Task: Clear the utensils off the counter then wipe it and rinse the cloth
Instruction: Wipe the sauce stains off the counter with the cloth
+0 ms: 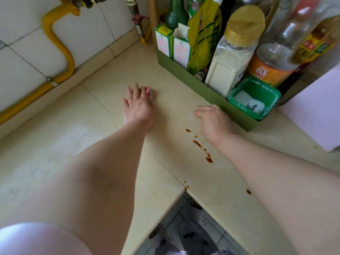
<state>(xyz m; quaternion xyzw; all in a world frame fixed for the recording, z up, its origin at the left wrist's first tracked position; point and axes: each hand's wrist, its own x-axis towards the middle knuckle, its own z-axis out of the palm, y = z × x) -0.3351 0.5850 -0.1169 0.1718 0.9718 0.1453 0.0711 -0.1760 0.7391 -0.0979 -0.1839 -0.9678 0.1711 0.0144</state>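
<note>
My left hand (138, 105) presses flat on a small cloth (150, 92) with pink edging, far out on the beige counter (55, 144); most of the cloth is hidden under the palm. My right hand (214, 119) rests on the counter with loosely curled fingers, holding nothing, just in front of the green box. A trail of brown sauce spots (201, 146) runs across the counter beside my right wrist, with more drops (248, 191) near the front edge.
A green box (185, 75) of bottles, packets and cartons stands at the back right, with a small green tub (254, 97) at its near end. A yellow gas hose (60, 43) runs along the tiled wall. The counter has an inner corner (184, 188) above the floor.
</note>
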